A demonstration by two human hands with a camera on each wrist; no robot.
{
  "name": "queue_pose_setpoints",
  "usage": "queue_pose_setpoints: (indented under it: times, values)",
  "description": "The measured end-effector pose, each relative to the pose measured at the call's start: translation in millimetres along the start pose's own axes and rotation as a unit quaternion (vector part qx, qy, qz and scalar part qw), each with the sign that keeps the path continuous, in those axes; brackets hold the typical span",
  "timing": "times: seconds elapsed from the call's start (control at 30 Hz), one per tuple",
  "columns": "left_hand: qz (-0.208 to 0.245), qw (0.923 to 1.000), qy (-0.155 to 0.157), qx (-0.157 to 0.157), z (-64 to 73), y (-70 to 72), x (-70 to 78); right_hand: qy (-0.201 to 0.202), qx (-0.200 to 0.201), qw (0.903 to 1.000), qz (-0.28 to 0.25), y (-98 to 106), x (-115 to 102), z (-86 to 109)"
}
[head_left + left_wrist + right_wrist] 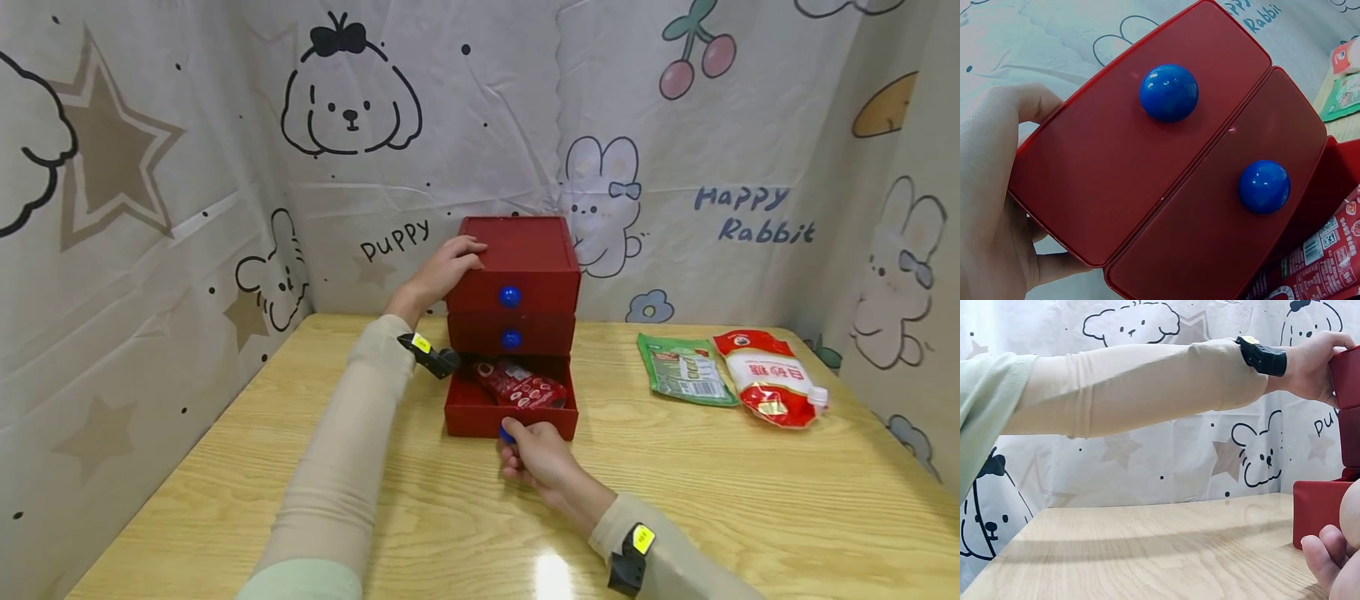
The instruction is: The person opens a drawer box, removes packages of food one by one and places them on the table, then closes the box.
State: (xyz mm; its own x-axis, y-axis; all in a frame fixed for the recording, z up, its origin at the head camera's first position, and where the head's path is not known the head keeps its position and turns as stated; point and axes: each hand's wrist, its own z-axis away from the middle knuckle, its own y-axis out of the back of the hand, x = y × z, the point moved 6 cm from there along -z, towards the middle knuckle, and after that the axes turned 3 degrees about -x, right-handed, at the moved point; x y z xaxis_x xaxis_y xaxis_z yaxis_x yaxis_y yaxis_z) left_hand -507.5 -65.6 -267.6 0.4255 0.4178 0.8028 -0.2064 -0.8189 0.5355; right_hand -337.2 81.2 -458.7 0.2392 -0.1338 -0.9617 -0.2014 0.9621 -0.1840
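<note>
A small red drawer cabinet (517, 243) with round blue knobs stands at the back of the table. Its bottom drawer (474, 422) is pulled out, and a red printed pouch (517, 385) lies inside. My left hand (447, 268) grips the upper left part of the cabinet, its fingers spread over the top and side, as the left wrist view also shows near the top knob (1169, 93). With thumb and fingers, my right hand (546, 454) pinches the bottom drawer's blue knob (506, 432), which is mostly covered. The upper two drawers are closed.
Right of the cabinet lie a green pouch (686, 371) and a red-and-white bag (772, 377) with a white cap. Behind the wooden table (427, 517) hangs a printed cloth (480, 108), which also runs along both sides.
</note>
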Motion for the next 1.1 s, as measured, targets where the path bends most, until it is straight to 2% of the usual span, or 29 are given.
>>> queue_pose_setpoints:
  times: [0.33, 1.1]
  values:
    - [0.009, 0.9999, 0.014, 0.0, 1.4, 0.9, -1.6, -0.004, -0.006, 0.9999, -0.013, -3.8, 1.8, 5.5]
    - [-0.002, 1.0, 0.0, 0.001, -0.8, 0.3, -0.5, -0.008, -0.008, 0.9998, -0.015, -8.7, 5.2, 25.1]
